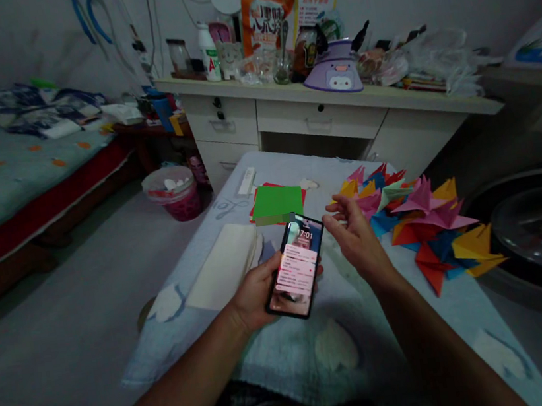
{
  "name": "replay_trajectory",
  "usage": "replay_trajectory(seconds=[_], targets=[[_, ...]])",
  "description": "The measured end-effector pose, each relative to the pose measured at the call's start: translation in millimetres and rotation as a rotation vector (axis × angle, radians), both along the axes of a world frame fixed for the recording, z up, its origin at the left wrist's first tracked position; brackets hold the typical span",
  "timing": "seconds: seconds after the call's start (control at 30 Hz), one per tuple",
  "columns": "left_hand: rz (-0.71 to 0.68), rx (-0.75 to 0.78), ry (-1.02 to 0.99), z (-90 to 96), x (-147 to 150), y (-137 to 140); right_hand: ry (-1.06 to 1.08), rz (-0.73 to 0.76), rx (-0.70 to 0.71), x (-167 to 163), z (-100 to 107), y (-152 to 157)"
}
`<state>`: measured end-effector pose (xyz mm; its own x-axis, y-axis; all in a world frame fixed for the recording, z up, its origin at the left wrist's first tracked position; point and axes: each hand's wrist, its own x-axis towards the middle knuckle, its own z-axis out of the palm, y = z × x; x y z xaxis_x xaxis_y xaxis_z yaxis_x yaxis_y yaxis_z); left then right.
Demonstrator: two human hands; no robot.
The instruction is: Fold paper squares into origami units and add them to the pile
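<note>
A smartphone with a lit screen showing 17:01 and a list of notifications lies tilted in my left hand, its fingers wrapped round the back and edges. Just right of the phone's upper corner, my right hand hovers with loosely bent fingers apart, holding nothing. Beyond the phone, green square paper rests on red sheets on the cloth-covered table. Several folded paper cranes in pink, yellow, red and blue are heaped to the right of my right hand.
A folded cream cloth or paper lies left of the phone, and a small white box at the table's far edge. Behind stands a white desk crowded with jars and bags. A pink bucket is on the floor, a bed at left.
</note>
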<state>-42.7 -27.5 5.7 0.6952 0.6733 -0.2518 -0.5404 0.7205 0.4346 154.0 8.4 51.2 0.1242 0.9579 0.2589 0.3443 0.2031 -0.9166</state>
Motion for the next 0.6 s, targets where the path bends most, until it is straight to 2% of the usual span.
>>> replay_trajectory(seconds=[0.1,0.17,0.27,0.37,0.47,0.6], targets=[[0.028,-0.024,0.025,3.3,6.8,4.2,0.205,0.031,-0.154,-4.4,-23.1,-18.7],[0.074,-0.022,0.061,5.2,12.3,5.9,0.362,0.181,-0.228,-10.6,-34.6,-28.4],[0.159,0.001,0.133,7.8,22.3,7.1,0.491,0.306,-0.237,-20.5,-44.4,-37.9],[0.271,0.019,0.205,9.2,33.0,8.8,0.576,0.36,-0.224,-27.0,-49.6,-41.4],[0.37,0.033,0.261,5.9,41.9,13.2,0.603,0.358,-0.216,-28.8,-54.6,-40.6],[0.432,0.047,0.31,-7.3,48.8,19.5,0.581,0.317,-0.212,-26.9,-62.5,-37.5]])
